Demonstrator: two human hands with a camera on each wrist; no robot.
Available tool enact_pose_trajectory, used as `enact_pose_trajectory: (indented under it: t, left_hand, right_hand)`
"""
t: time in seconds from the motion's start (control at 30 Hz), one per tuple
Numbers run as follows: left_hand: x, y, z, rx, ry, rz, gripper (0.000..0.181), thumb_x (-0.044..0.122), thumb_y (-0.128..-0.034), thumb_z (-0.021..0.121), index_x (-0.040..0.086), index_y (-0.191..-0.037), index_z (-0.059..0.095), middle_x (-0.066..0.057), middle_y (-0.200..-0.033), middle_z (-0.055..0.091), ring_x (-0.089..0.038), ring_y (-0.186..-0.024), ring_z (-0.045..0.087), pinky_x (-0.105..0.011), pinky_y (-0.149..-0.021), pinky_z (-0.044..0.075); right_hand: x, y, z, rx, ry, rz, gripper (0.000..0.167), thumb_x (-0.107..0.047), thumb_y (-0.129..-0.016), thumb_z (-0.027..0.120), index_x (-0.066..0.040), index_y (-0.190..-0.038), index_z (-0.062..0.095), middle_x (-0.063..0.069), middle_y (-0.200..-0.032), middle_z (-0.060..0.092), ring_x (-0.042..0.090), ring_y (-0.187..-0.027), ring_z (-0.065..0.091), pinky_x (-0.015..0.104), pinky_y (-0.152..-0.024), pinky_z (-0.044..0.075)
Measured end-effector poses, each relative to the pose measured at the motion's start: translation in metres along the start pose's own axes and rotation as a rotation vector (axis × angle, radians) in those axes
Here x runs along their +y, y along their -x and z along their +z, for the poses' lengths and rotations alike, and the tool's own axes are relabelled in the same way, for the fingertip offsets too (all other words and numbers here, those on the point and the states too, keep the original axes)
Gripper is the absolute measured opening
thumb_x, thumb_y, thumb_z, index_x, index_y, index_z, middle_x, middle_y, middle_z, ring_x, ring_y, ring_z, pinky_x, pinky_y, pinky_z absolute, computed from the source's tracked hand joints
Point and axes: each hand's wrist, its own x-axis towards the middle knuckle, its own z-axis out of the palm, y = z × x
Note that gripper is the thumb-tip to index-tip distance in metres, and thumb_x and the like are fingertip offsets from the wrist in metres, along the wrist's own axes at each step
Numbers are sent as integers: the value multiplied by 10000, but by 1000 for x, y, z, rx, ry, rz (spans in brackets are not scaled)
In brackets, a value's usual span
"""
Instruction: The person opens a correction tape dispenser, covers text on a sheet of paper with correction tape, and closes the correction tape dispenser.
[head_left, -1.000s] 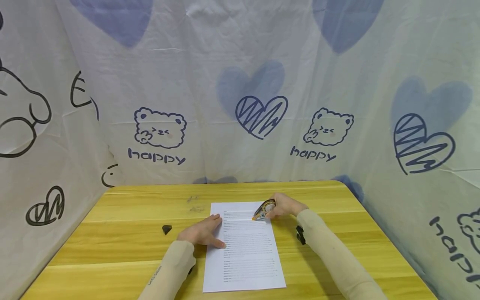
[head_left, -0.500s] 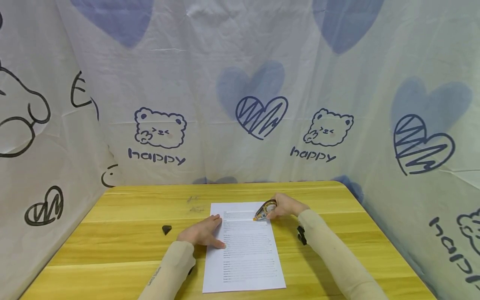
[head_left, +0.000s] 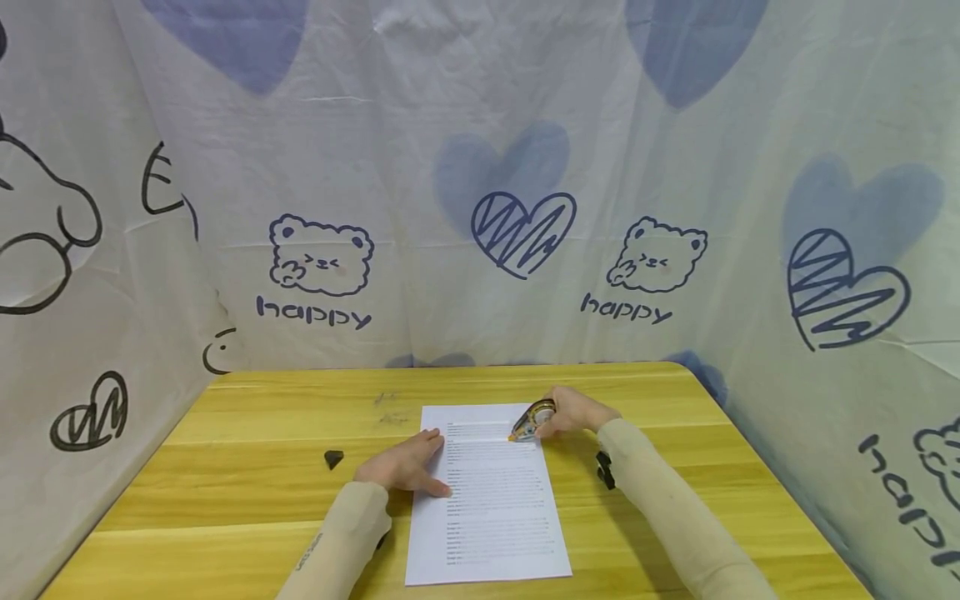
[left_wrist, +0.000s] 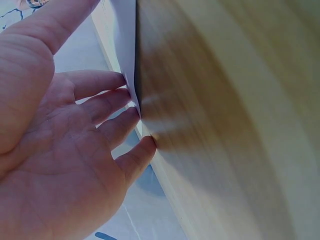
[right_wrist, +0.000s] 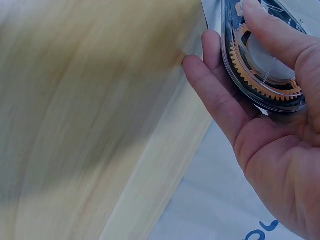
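A white printed sheet (head_left: 495,533) lies on the wooden table. My left hand (head_left: 405,465) rests on the sheet's left edge, fingers spread; in the left wrist view the fingertips of that hand (left_wrist: 75,130) touch the paper's edge and the wood. My right hand (head_left: 573,412) grips a correction tape dispenser (head_left: 534,419) near the upper right of the sheet, its orange tip on the printed lines. In the right wrist view the thumb of my right hand (right_wrist: 270,130) lies over the clear dispenser (right_wrist: 265,65), which shows an orange toothed wheel.
A small dark piece (head_left: 333,458) lies on the table (head_left: 225,483) left of my left hand. Faint grey marks are on the wood behind the sheet. White cloth (head_left: 420,317) with blue hearts and bear drawings hangs behind and at both sides.
My right hand and the dispenser have shifted slightly to the right along the printed line. My left hand has stayed where it was.
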Motion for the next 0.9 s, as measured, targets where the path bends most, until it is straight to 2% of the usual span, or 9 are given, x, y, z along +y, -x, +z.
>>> enact_pose_trajectory:
  t: [0.27, 0.63, 0.9]
  left_hand:
    - [0, 0, 1, 4, -7, 9, 916, 367, -798, 809, 20, -1511, 349, -136, -1609, 270, -331, -1495, 229, -491, -1213, 225]
    - [-2, -2, 2, 8, -6, 4, 921, 367, -790, 815, 26, -1510, 353, -133, -1610, 268, -331, -1495, 229, -493, -1213, 222]
    - [-1, -1, 1, 5, 6, 4, 922, 365, -795, 811, 25, -1514, 344, -133, -1614, 259, -333, -1498, 219, -493, -1215, 215]
  right_hand:
    - [4, 0, 0, 5, 2, 27, 221, -152, -795, 822, -36, -906, 670, 20, -714, 656, 104, -583, 498, 208, -523, 436]
    - [5, -1, 1, 10, -24, 24, 196, -136, -800, 816, -29, -902, 688, 28, -710, 680, 105, -570, 502, 207, -516, 425]
    - [4, 1, -1, 14, -8, 34, 243, -155, -800, 819, -28, -928, 655, 38, -733, 668, 114, -596, 516, 220, -531, 447]
